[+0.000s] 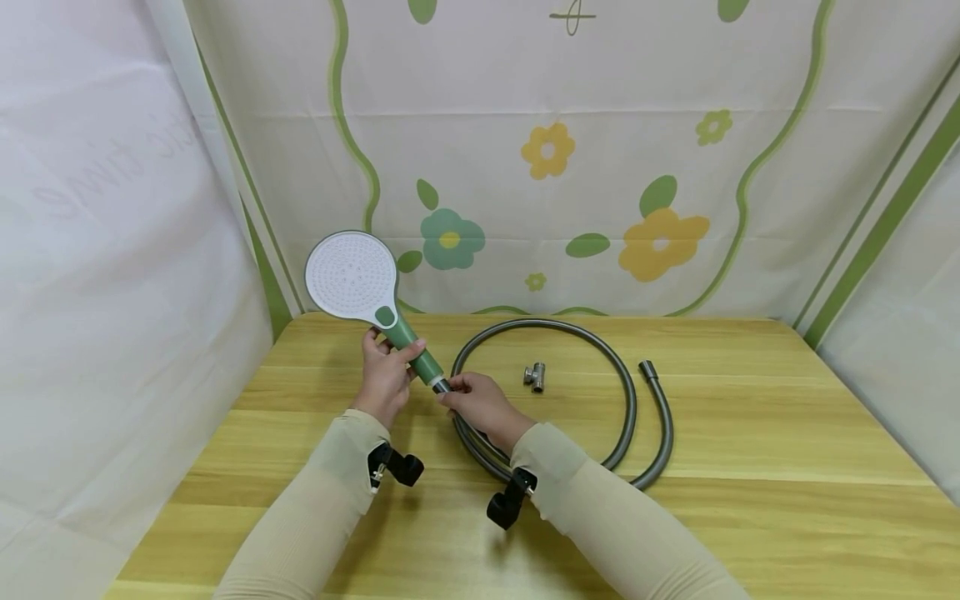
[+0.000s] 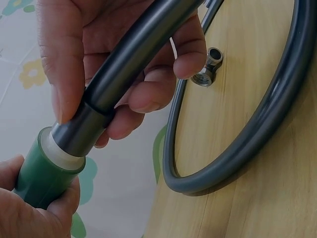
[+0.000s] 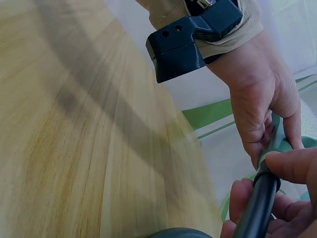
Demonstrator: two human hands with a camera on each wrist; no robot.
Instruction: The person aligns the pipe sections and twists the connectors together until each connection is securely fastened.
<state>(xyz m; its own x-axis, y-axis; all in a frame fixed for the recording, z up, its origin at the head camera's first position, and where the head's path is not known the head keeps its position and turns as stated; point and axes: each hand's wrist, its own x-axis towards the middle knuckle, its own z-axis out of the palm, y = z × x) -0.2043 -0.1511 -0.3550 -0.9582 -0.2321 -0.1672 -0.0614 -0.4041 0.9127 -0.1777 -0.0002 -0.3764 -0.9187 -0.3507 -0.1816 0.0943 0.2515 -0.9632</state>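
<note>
A green shower head (image 1: 351,275) with a white spray face is held up over the table's left side. My left hand (image 1: 385,377) grips its green handle (image 2: 47,171), thumb across the front. With thumb and fingers, my right hand (image 1: 483,406) pinches the dark end fitting of the grey shower hose (image 2: 81,131). That fitting meets the white threaded collar (image 2: 63,152) at the handle's bottom, and a strip of white shows between them. How far it is screwed on I cannot tell. In the right wrist view, the hose (image 3: 257,208) runs back beneath the right thumb.
The hose's loop lies on the wooden table (image 1: 765,417), its free end (image 1: 647,367) to the right. Inside the loop sits a small metal tee connector (image 1: 535,377). A printed cloth (image 1: 480,83) hangs behind the table. Each wrist carries a black camera mount (image 1: 510,500).
</note>
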